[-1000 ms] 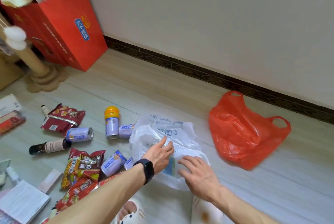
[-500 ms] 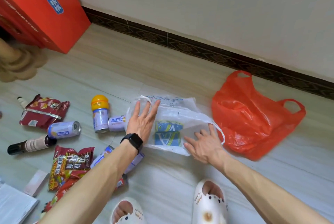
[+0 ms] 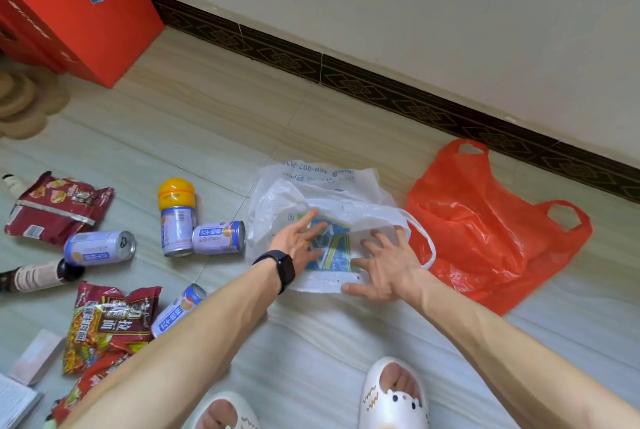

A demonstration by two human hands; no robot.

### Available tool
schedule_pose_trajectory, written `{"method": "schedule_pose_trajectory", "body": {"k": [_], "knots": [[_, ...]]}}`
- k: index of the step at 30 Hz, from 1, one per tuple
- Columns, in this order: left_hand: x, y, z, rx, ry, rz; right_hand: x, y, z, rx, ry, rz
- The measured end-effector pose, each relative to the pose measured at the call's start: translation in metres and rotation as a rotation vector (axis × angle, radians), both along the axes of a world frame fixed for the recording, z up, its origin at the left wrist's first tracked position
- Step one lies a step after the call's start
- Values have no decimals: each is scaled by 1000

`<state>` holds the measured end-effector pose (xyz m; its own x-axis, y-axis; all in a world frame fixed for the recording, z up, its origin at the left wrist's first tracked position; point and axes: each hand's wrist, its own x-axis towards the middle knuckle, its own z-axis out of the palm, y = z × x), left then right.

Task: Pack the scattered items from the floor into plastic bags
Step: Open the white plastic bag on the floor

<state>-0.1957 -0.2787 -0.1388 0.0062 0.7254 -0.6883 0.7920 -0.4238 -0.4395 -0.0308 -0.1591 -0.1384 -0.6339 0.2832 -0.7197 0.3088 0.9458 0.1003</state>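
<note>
Pale floor tiles [image 3: 214,123] run up to a dark skirting, and the person crouches over a white bag [image 3: 332,186] lying crumpled between their feet and the wall. Both hands are on it. The left hand [image 3: 298,241], blurred, lies with fingers spread across the printed patch. The right hand [image 3: 384,269] has its fingers splayed and arched, tips digging at the film near the loop handle. Neither pinches anything that I can make out. My guess is they are rubbing the layers apart to find the mouth, since nothing can go in until it opens.

A red bag [image 3: 485,231] waits flat just beside it, touching its right edge. The goods are all unpacked on the left: cans [image 3: 218,238] near the white bag, snack packets [image 3: 110,321] and a bottle [image 3: 38,276] further out.

Half a second ago the left hand lay flat at the bag's left edge, and it has slid inward onto the print. The right hand has crept up from the near corner, and the film looks more rumpled. The cans have not moved.
</note>
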Motion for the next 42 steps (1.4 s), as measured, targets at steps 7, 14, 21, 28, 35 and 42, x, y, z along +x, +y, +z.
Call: {"method": "schedule_pose_trajectory", "body": {"k": [7, 14, 21, 28, 35, 42], "knots": [[-32, 29, 13, 230, -77, 239, 14, 0, 6, -83, 153, 123], [-41, 44, 44, 244, -208, 592, 45, -15, 40, -283, 53, -24], [-33, 21, 36, 70, -366, 543, 34, 3, 69, -406, 84, -337], [-3, -1, 35, 225, -240, -213, 10, 2, 39, 150, 259, -17], [-34, 12, 34, 168, 80, 193, 27, 36, 11, 390, 144, -46], [-70, -14, 20, 160, -130, 446, 6, 82, 30, 147, 196, -370]]}}
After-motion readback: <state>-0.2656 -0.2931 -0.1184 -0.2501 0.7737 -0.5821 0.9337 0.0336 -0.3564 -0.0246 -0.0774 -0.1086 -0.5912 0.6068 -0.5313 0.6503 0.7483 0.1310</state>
